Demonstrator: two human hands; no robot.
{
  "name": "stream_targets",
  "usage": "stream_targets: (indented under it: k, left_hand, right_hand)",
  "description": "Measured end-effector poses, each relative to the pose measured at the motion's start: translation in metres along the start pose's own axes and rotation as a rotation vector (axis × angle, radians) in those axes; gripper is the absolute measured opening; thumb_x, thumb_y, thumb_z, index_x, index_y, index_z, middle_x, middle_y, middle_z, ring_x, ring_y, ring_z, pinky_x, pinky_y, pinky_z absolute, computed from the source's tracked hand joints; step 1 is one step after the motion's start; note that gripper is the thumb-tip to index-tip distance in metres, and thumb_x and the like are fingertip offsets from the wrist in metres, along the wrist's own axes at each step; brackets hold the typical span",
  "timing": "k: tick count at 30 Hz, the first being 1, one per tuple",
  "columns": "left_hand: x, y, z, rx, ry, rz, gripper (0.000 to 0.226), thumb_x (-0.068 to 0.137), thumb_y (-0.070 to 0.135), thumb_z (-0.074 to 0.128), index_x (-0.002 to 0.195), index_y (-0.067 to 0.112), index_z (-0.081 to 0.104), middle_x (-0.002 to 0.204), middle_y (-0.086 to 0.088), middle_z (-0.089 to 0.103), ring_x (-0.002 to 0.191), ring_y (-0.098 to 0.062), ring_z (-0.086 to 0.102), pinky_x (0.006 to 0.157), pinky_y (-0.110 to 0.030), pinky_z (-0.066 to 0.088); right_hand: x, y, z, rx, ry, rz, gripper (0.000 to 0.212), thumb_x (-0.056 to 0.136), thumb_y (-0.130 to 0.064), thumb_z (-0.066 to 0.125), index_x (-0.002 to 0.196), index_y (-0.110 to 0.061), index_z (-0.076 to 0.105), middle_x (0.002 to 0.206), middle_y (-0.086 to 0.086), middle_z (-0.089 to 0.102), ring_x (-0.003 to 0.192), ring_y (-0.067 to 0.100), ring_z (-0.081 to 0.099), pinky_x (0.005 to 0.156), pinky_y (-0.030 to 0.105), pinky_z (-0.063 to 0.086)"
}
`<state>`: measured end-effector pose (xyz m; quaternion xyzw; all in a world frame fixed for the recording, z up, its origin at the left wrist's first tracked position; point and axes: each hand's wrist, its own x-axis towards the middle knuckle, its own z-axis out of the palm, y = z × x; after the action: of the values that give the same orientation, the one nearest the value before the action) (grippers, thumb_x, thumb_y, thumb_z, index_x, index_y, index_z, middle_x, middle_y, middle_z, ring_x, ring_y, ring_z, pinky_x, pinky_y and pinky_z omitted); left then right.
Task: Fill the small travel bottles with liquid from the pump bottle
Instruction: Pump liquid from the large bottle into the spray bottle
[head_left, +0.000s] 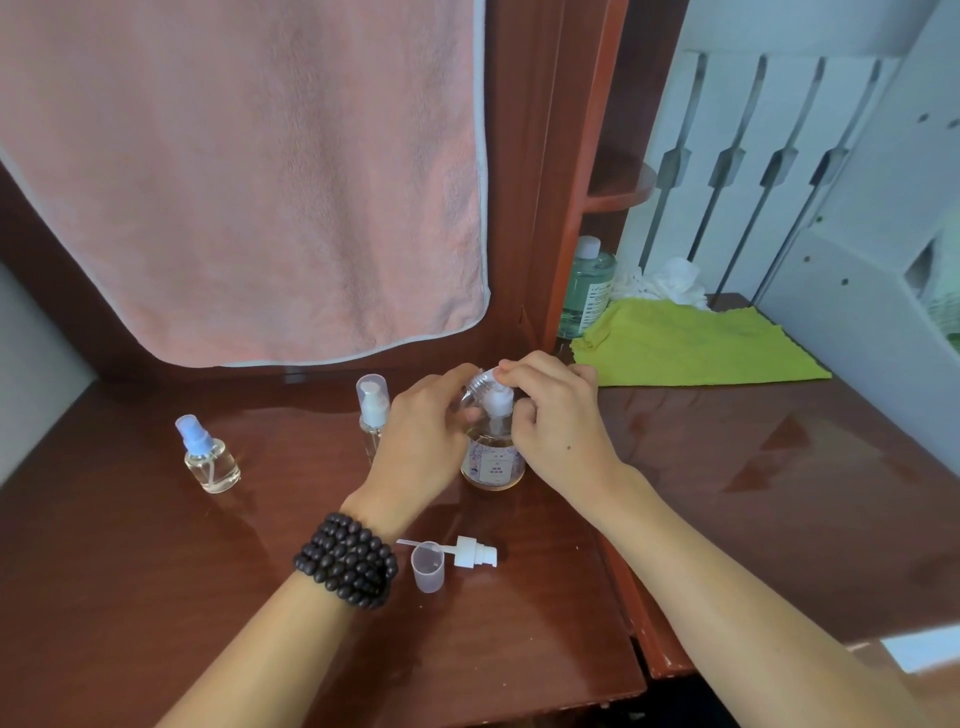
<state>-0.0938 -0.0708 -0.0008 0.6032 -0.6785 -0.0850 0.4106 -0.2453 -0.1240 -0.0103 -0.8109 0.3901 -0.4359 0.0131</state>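
On desk | pump bottle (492, 462): clear, amber liquid, white pump

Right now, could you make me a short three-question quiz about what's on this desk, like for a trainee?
1. True or false: the towel hanging behind the desk is green.
2. Which lies beside the small plastic cup? A) a loose pump head B) a spoon C) a key
3. Fill in: the left hand holds a small bottle tilted at the spout of the ____ bottle, while the right hand is on its pump.

Key: 1 false, it is pink; 2 A; 3 pump.
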Motion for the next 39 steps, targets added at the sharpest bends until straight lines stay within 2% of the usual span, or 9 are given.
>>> stream_targets:
  k: [7,13,16,18,22,26,31,34,39]
  left_hand:
    - [0.0058,0.0001,-0.0079,-0.02,-0.012,0.035,0.033,0.092,0.007,0.064,0.12,0.022,0.066,0.089,0.005,0.065,0.085,0.007,0.053,0.079,-0.004,0.033]
    - [0.0038,-0.0015,-0.0022,0.001,-0.002,0.016,0.035,0.088,0.0,0.064,0.117,0.021,0.067,0.083,0.001,0.062,0.077,-0.005,0.054,0.075,-0.007,0.036]
    - [0.0006,-0.0016,-0.0002,-0.006,-0.003,-0.007,0.039,0.088,-0.002,0.065,0.121,0.019,0.067,0.085,-0.002,0.062,0.079,-0.015,0.057,0.075,-0.017,0.041]
    - [0.0002,-0.0003,-0.0015,-0.022,-0.001,-0.013,0.039,0.088,-0.002,0.065,0.12,0.02,0.067,0.085,-0.002,0.061,0.08,-0.015,0.058,0.078,-0.024,0.043]
    - [0.0026,0.0023,-0.0084,-0.035,-0.009,0.023,0.035,0.09,0.002,0.064,0.119,0.022,0.066,0.086,0.0,0.063,0.083,-0.009,0.056,0.078,-0.012,0.039]
    - [0.0037,0.0023,-0.0082,-0.026,-0.009,0.02,0.035,0.09,0.003,0.064,0.118,0.025,0.066,0.086,0.002,0.063,0.084,-0.004,0.056,0.078,-0.009,0.037]
    - [0.0018,-0.0016,-0.0013,-0.003,-0.008,0.003,0.04,0.087,-0.002,0.065,0.119,0.022,0.067,0.083,0.002,0.06,0.079,-0.001,0.054,0.076,-0.007,0.036]
    - [0.0001,-0.0011,-0.0012,-0.011,0.005,-0.002,0.04,0.087,-0.003,0.065,0.119,0.021,0.068,0.083,0.0,0.061,0.076,-0.002,0.054,0.076,-0.006,0.035]
    - [0.0034,0.0041,-0.0088,-0.019,-0.007,0.014,0.035,0.09,0.004,0.064,0.119,0.025,0.067,0.087,0.0,0.063,0.084,-0.002,0.055,0.078,-0.006,0.036]
  right_hand:
    - [0.0,0.0011,-0.0032,0.035,0.011,-0.012,0.053,0.066,0.004,0.048,0.109,-0.013,0.074,0.117,-0.002,0.069,0.103,0.011,0.064,0.088,0.039,0.036]
    - [0.0,0.0007,-0.0023,0.025,-0.009,-0.002,0.05,0.065,0.008,0.047,0.102,-0.011,0.075,0.107,-0.001,0.07,0.097,0.017,0.067,0.087,0.041,0.038]
    - [-0.0007,0.0001,-0.0006,-0.003,-0.028,-0.013,0.048,0.064,0.008,0.048,0.099,-0.01,0.075,0.105,-0.001,0.07,0.095,0.018,0.068,0.086,0.032,0.03]
    - [0.0002,-0.0005,-0.0015,-0.008,-0.03,-0.013,0.048,0.066,0.005,0.046,0.1,-0.01,0.075,0.105,-0.001,0.07,0.096,0.017,0.068,0.086,0.031,0.029]
    - [-0.0002,-0.0027,-0.0054,0.0,0.01,-0.031,0.051,0.071,-0.008,0.037,0.105,-0.01,0.075,0.113,0.0,0.07,0.098,0.013,0.065,0.089,0.029,0.029]
    - [0.0016,-0.0042,-0.0052,0.01,0.008,-0.026,0.052,0.07,-0.009,0.035,0.104,-0.01,0.075,0.11,0.0,0.07,0.097,0.013,0.065,0.088,0.03,0.03]
    - [-0.0004,-0.005,-0.0038,-0.029,-0.019,-0.017,0.048,0.065,0.0,0.044,0.1,-0.008,0.075,0.103,0.0,0.07,0.092,0.018,0.068,0.085,0.029,0.028]
    - [0.0003,-0.0065,-0.0036,-0.014,-0.031,-0.018,0.047,0.063,0.001,0.047,0.1,-0.007,0.075,0.102,0.001,0.07,0.093,0.019,0.068,0.085,0.033,0.033]
    - [0.0023,-0.0054,-0.0067,0.02,0.003,-0.035,0.049,0.064,0.004,0.049,0.104,-0.006,0.074,0.108,0.002,0.07,0.096,0.017,0.067,0.086,0.031,0.036]
